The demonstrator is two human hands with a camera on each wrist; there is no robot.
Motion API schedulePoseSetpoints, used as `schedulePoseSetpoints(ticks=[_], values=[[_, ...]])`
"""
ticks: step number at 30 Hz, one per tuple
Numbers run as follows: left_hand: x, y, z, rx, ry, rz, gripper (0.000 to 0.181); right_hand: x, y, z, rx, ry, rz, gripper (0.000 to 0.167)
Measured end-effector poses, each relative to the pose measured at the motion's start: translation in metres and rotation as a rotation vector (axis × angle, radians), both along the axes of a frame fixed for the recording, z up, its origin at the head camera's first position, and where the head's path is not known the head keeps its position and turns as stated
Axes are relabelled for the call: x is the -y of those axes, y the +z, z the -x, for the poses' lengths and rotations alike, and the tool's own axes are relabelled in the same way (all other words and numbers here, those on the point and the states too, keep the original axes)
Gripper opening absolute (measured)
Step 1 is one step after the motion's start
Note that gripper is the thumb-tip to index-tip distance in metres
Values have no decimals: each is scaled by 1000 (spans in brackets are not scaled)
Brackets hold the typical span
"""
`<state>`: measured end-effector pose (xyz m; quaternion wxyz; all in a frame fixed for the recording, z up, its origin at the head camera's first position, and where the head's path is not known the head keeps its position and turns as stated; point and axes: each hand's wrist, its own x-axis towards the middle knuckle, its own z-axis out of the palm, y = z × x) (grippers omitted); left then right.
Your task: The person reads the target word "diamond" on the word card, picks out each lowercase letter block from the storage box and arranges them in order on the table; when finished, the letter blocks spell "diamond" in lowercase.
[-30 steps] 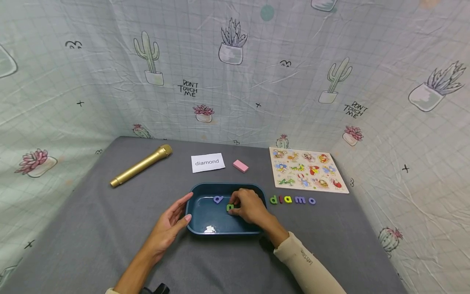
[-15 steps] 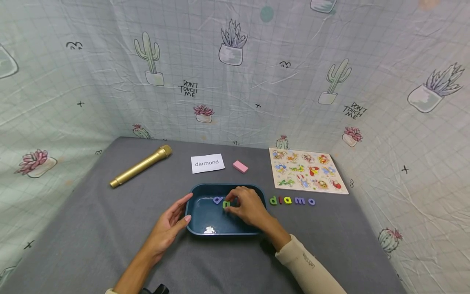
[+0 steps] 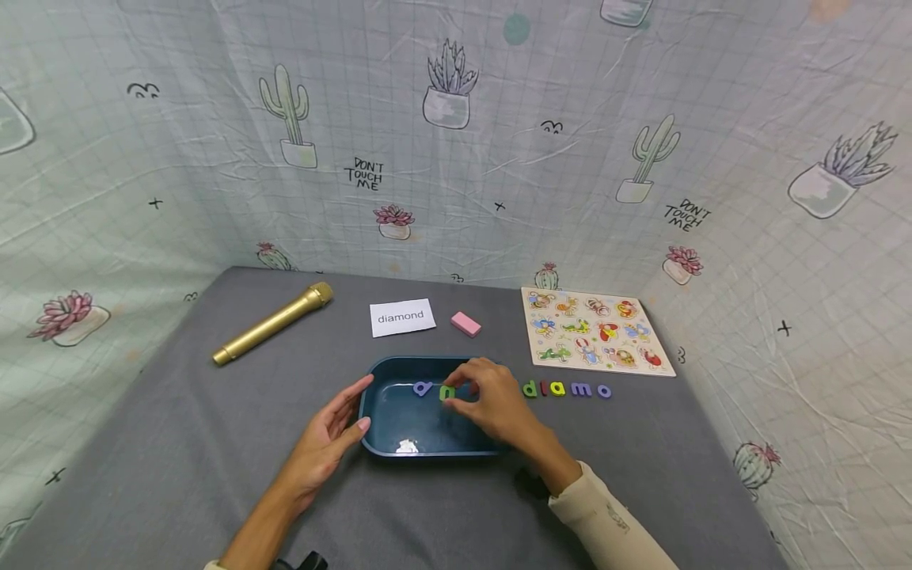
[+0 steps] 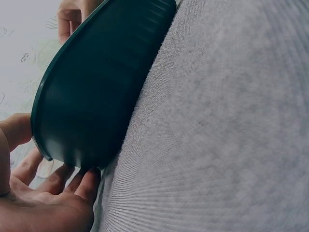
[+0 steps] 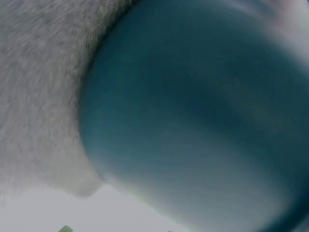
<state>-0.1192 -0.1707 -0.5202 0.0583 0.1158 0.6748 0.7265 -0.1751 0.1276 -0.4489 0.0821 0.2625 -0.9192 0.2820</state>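
In the head view my right hand [image 3: 496,402] pinches a green letter n [image 3: 446,393] between thumb and fingertips, over the inside of a dark teal tray [image 3: 385,454]. A purple letter [image 3: 422,389], shaped like a or d, lies in the tray to the left of the green one. My left hand [image 3: 329,435] holds the tray's left end, thumb near the front corner and fingers toward the back. The left wrist view shows the left fingers [image 4: 55,181] against the outside of the tray wall. The right wrist view is blurred and mostly tray [image 5: 193,111].
Right of the tray lies a row of letters [image 3: 558,389] reading d, i or l, a, m, o. Behind are a gold microphone [image 3: 274,323], a card [image 3: 402,317] printed "diamond", a pink block [image 3: 466,324] and an insect puzzle board [image 3: 597,331]. A printed curtain [image 3: 456,182] encloses the table.
The right hand brings the green letter slightly left, then back right, with its fingers more raised now. The left hand, tray and purple letter stay nearly in place.
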Motion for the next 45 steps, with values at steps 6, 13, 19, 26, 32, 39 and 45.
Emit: schedulePoseSetpoints(ticks=[6, 13, 19, 26, 32, 39, 45], values=[[0, -1, 0, 0, -5, 2, 64, -12, 4, -2, -13, -17, 25, 22], [1, 0, 0, 14, 4, 15, 63, -27, 10, -5, -15, -33, 63, 23], [0, 1, 0, 17, 7, 16, 63, -42, 10, -5, -56, -41, 71, 23], [0, 1, 0, 15, 6, 17, 63, -61, 9, -5, -106, -63, 84, 25], [0, 2, 0, 14, 6, 16, 64, -78, 7, -5, -123, -80, 95, 26], [0, 2, 0, 16, 8, 18, 64, -95, 9, -7, -120, -131, 70, 27], [0, 3, -1, 31, 15, 31, 63, -108, 10, -6, -146, -142, 70, 27]])
